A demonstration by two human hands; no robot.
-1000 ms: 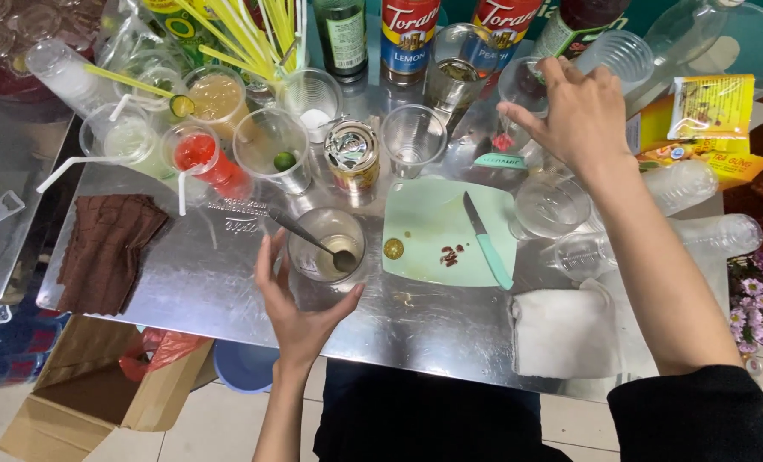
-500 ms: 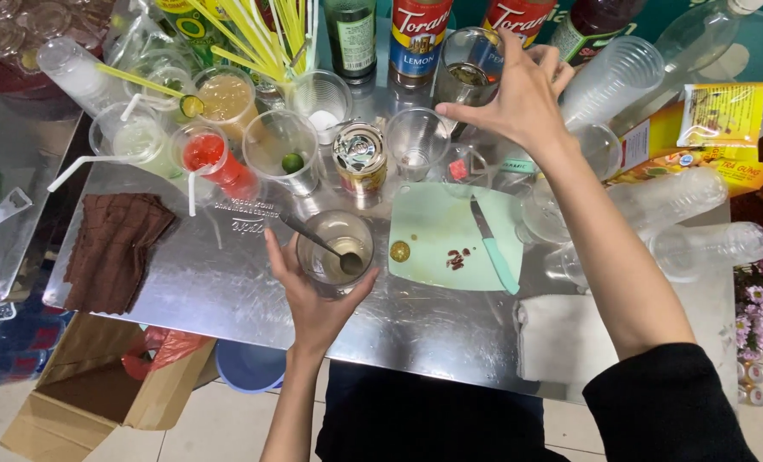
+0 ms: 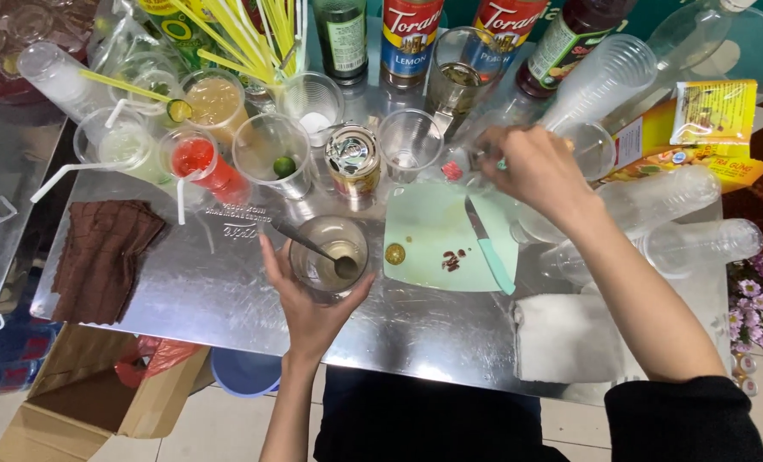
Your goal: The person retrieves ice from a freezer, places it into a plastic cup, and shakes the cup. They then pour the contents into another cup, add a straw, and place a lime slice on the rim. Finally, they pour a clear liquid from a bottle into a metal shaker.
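a crowded drink stall is filling the frame: a shiny metal table (image 3: 184,282) over a tiled floor, with a cardboard box (image 3: 65,402) sitting below at lower left. at centre, the left hand (image 3: 308,304) is wrapping its fingers around a clear glass cup (image 3: 330,257) from the near side, grasping it firmly, likely to be steadying it while a metal spoon (image 3: 313,250) is leaning inside. the cup is standing upright on the table, just left of a pale green cutting board (image 3: 450,235). on that board a teal-handled knife (image 3: 488,248) is lying blade away from the person, beside a small round slice and some dark bits. toward upper right, the right hand (image 3: 531,167) is pinching something small above the board's far edge; what it is gripping is too blurred to tell. further out, an opened tin can (image 3: 353,162) is standing behind the cup, a red drink with a straw (image 3: 203,162) is sitting at upper left, syrup bottles (image 3: 411,38) are lining the top edge, stacked plastic cups (image 3: 681,222) are lying on their sides at right, and a brown cloth (image 3: 103,257) is resting at left.
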